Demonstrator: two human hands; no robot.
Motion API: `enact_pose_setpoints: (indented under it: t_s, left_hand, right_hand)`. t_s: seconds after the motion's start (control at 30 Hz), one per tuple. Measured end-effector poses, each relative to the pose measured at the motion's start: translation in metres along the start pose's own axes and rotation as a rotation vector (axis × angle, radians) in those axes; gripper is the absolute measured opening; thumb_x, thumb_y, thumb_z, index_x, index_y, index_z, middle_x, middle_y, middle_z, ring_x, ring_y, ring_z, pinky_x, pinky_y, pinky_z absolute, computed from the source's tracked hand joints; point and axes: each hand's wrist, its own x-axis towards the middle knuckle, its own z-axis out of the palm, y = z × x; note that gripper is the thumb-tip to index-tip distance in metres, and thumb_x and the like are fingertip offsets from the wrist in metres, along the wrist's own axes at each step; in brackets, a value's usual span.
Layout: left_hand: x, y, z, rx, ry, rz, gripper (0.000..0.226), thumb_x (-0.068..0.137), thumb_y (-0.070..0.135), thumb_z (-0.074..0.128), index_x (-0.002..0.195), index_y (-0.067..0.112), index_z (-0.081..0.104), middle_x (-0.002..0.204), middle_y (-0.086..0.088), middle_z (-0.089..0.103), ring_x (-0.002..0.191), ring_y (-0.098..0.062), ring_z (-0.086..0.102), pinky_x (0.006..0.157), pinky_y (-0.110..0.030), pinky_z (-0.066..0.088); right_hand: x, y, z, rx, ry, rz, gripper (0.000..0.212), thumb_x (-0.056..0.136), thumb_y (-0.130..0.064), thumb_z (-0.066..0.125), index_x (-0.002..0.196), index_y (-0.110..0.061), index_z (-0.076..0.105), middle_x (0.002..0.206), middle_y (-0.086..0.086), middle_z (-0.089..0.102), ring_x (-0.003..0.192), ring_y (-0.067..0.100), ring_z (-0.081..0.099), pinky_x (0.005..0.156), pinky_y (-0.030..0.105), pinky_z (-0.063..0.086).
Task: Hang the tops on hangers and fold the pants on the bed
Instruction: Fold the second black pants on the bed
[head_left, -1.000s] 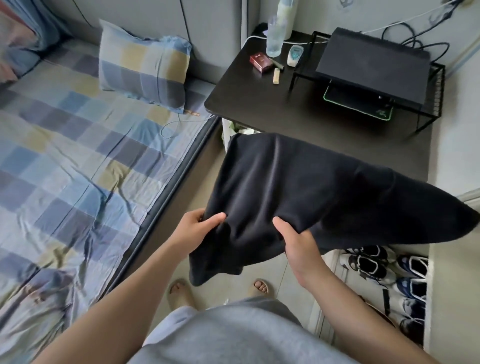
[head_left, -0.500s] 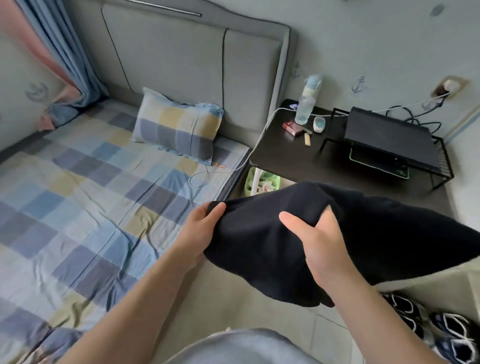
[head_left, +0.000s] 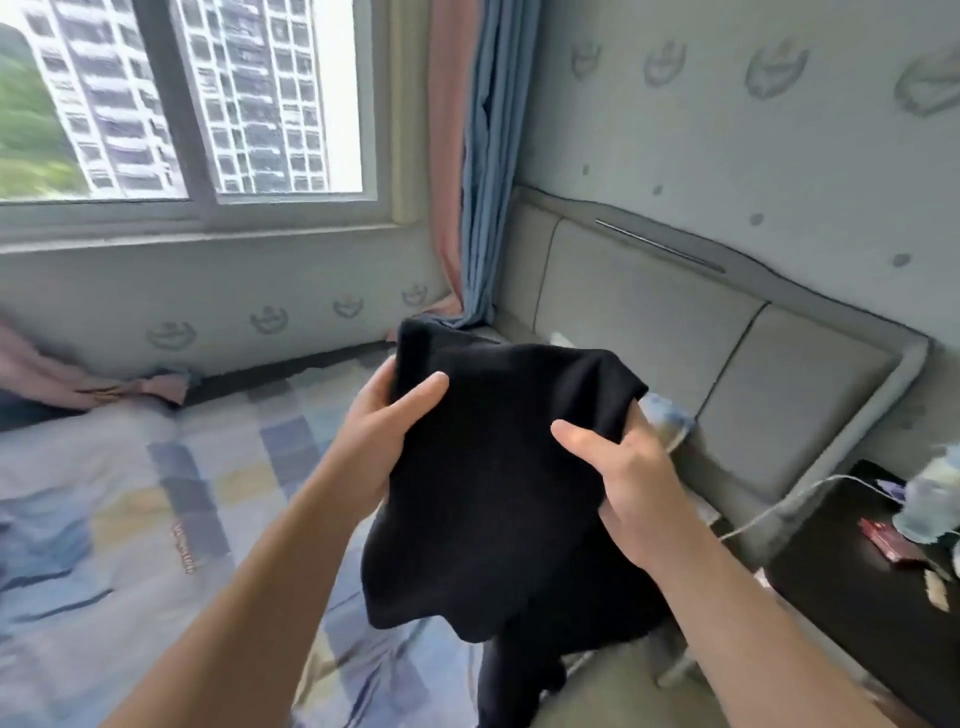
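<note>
A black garment (head_left: 498, 493) hangs in the air in front of me, over the near edge of the bed (head_left: 156, 519). My left hand (head_left: 384, 431) grips its upper left edge, thumb on the front of the cloth. My right hand (head_left: 623, 483) holds the upper right part, thumb on top and fingers behind the fabric. The lower part of the garment droops toward the floor beside the bed. Whether it is a top or pants I cannot tell. No hanger is in view.
The bed has a blue, yellow and grey checked sheet, with a padded grey headboard (head_left: 727, 374) at the right. A dark bedside table (head_left: 872, 587) at the far right carries a red box (head_left: 891, 538), a bottle and a white cable. A window and curtains (head_left: 467, 156) fill the back.
My view has swung up and left from the table to the window and headboard. Both hands have lifted the black garment higher and carried it toward the bed.
</note>
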Motion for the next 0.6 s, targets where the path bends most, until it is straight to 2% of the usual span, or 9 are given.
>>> enact_pose_setpoints:
  t_s: [0.07,0.13,0.2,0.27,0.33,0.43,0.53,0.6]
  left_hand:
    - [-0.013,0.006,-0.029,0.073,0.066,-0.045,0.041,0.077,0.03,0.072,0.116,0.018,0.066,0.106,-0.006,0.076,0.096,-0.022,0.073,0.078,-0.033,0.059]
    - [-0.025,0.001,-0.058,0.207,0.129,-0.126,0.041,0.075,0.034,0.077,0.113,0.024,0.068,0.104,-0.001,0.077,0.095,-0.021,0.074,0.081,-0.036,0.058]
    - [-0.033,-0.013,-0.084,0.35,0.198,-0.195,0.03,0.083,0.033,0.08,0.11,0.026,0.07,0.101,0.003,0.077,0.096,-0.02,0.073,0.085,-0.037,0.058]
    - [-0.037,-0.03,-0.104,0.425,0.336,-0.236,0.012,0.093,0.031,0.069,0.103,0.025,0.072,0.093,0.004,0.078,0.092,-0.019,0.074,0.084,-0.035,0.059]
    - [-0.038,-0.047,-0.118,0.392,0.457,-0.251,0.015,0.097,0.033,0.063,0.105,0.025,0.072,0.095,0.004,0.078,0.092,-0.019,0.074,0.09,-0.04,0.057]
    - [-0.032,-0.06,-0.131,0.265,0.57,-0.247,0.02,0.099,0.03,0.061,0.113,0.021,0.071,0.104,0.002,0.077,0.099,-0.02,0.072,0.095,-0.043,0.055]
    - [-0.02,-0.066,-0.138,0.154,0.669,-0.233,0.02,0.099,0.024,0.062,0.115,0.016,0.07,0.107,-0.002,0.076,0.104,-0.022,0.071,0.089,-0.037,0.056]
    - [-0.01,-0.074,-0.141,0.07,0.737,-0.252,0.022,0.097,0.023,0.064,0.116,0.013,0.07,0.111,-0.01,0.074,0.106,-0.027,0.07,0.083,-0.038,0.055]
  right_hand:
    - [0.024,0.007,0.034,0.05,-0.096,0.023,0.042,0.09,-0.006,0.068,0.13,-0.016,0.06,0.122,0.009,0.071,0.114,0.029,0.067,0.101,0.051,0.05]
    - [0.044,0.014,0.065,0.088,-0.174,0.045,0.047,0.085,-0.01,0.072,0.13,-0.014,0.059,0.123,0.01,0.07,0.114,0.031,0.067,0.1,0.051,0.05]
    - [0.064,0.022,0.089,0.112,-0.232,0.064,0.044,0.085,-0.011,0.072,0.127,-0.008,0.061,0.119,0.013,0.071,0.112,0.032,0.068,0.096,0.048,0.053]
    - [0.083,0.031,0.107,0.151,-0.301,0.103,0.033,0.091,-0.006,0.064,0.124,-0.002,0.062,0.116,0.018,0.072,0.11,0.033,0.069,0.091,0.043,0.055]
    - [0.103,0.045,0.12,0.164,-0.396,0.156,0.035,0.093,-0.006,0.061,0.127,0.001,0.06,0.119,0.021,0.07,0.114,0.034,0.066,0.096,0.046,0.053]
    - [0.133,0.073,0.128,0.161,-0.509,0.266,0.055,0.087,-0.014,0.063,0.137,0.002,0.048,0.127,0.024,0.064,0.12,0.039,0.061,0.103,0.048,0.048]
    - [0.158,0.101,0.126,0.134,-0.528,0.428,0.071,0.094,-0.012,0.063,0.154,-0.025,0.028,0.14,0.018,0.055,0.122,0.034,0.061,0.101,0.044,0.049]
    - [0.171,0.12,0.121,0.106,-0.563,0.518,0.074,0.094,-0.014,0.063,0.155,-0.033,0.025,0.147,0.014,0.047,0.123,0.031,0.059,0.1,0.044,0.05]
